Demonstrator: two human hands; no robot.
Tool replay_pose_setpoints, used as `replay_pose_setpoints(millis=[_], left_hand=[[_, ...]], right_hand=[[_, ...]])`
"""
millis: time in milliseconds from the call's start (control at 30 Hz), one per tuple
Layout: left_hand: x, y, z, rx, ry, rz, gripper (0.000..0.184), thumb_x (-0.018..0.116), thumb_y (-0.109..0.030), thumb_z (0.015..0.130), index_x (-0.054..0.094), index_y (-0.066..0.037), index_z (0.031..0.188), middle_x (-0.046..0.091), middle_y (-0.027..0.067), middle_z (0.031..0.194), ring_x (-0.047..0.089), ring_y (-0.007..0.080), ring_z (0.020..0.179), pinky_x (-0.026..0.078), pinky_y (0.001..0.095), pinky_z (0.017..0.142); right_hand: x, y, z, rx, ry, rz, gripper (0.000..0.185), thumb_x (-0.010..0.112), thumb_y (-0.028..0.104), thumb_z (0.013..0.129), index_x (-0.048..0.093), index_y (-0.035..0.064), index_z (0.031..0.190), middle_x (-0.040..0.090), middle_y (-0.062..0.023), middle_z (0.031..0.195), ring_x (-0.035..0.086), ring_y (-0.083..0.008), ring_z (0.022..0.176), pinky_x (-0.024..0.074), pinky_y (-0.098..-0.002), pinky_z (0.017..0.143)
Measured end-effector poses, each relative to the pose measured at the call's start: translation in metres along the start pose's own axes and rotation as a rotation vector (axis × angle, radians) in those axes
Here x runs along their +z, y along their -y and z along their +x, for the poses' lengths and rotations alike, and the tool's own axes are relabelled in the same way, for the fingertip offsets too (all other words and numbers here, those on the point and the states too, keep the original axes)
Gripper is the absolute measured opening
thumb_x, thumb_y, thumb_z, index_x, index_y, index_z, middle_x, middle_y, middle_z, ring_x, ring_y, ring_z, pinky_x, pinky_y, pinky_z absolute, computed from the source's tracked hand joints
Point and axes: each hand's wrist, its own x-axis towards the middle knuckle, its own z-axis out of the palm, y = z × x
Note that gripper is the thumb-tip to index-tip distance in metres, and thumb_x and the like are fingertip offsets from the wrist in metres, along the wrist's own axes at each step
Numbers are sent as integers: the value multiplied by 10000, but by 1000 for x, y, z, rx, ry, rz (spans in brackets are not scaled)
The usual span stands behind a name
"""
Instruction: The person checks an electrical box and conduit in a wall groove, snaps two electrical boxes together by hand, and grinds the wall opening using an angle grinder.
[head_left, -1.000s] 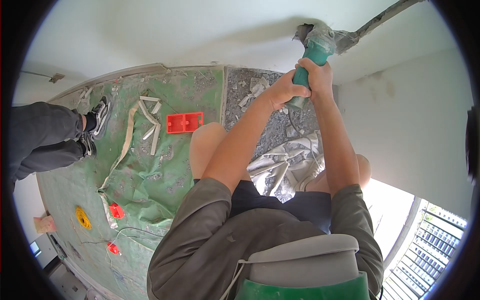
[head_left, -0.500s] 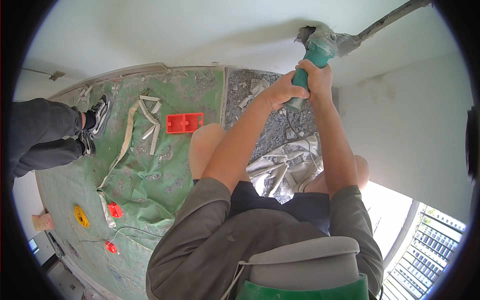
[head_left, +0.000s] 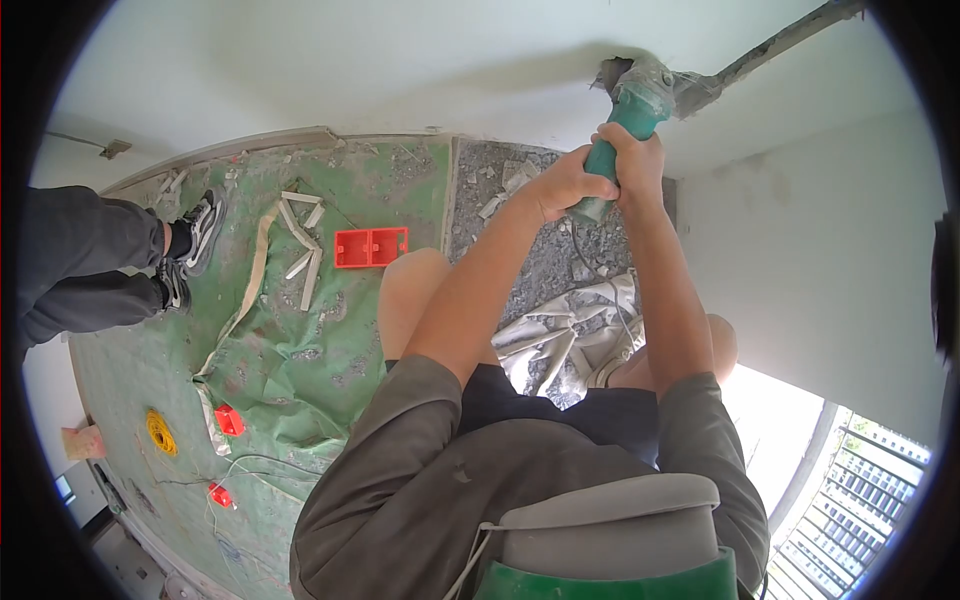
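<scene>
A green corded angle grinder [head_left: 633, 108] is held in both hands, its dust-covered head against a rough cut hole [head_left: 612, 72] in the white wall. My left hand [head_left: 572, 187] is closed around the rear of its body. My right hand [head_left: 636, 160] wraps the same body from the other side, a little closer to the head. From the back end a cord [head_left: 590, 262] runs down past my legs. The grinder's disc is hidden by its head and the dust. Running up and right from the hole is a chased groove [head_left: 765, 55].
Rubble [head_left: 500, 165] and a crumpled white sack [head_left: 560, 325] lie below my arms. On the green floor sheet [head_left: 290, 370] are a red double wall box [head_left: 371, 248], white strips [head_left: 312, 275] and a yellow coil [head_left: 161, 432]. Another person's shoes [head_left: 203, 235] stand at left.
The grinder and both hands stay almost in place, with only a very slight shift. The other person's legs have barely moved.
</scene>
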Motion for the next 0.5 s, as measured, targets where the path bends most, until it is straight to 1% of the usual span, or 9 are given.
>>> replay_pose_setpoints(millis=[167, 233, 500], left_hand=[[5, -2, -4, -8, -5, 1, 466, 646, -144, 604, 464, -8, 1011, 543, 76, 827, 557, 166, 691, 492, 312, 583], [6, -2, -5, 1, -9, -10, 454, 643, -142, 608, 468, -10, 1005, 546, 75, 826, 559, 165, 686, 491, 311, 578], [4, -2, 0, 6, 4, -10, 432, 630, -134, 608, 476, -9, 993, 556, 80, 810, 565, 173, 672, 492, 315, 573]], right_hand=[[-1, 2, -3, 8, 29, 37, 219, 606, 88, 638, 543, -51, 796, 585, -120, 702, 569, -191, 594, 461, -289, 549], [-1, 7, -6, 42, 58, 55, 219, 605, 85, 643, 542, -52, 801, 584, -121, 705, 570, -192, 595, 464, -292, 553], [0, 8, -4, 47, 40, 55, 222, 603, 87, 647, 544, -57, 805, 589, -127, 713, 577, -194, 605, 468, -294, 556]])
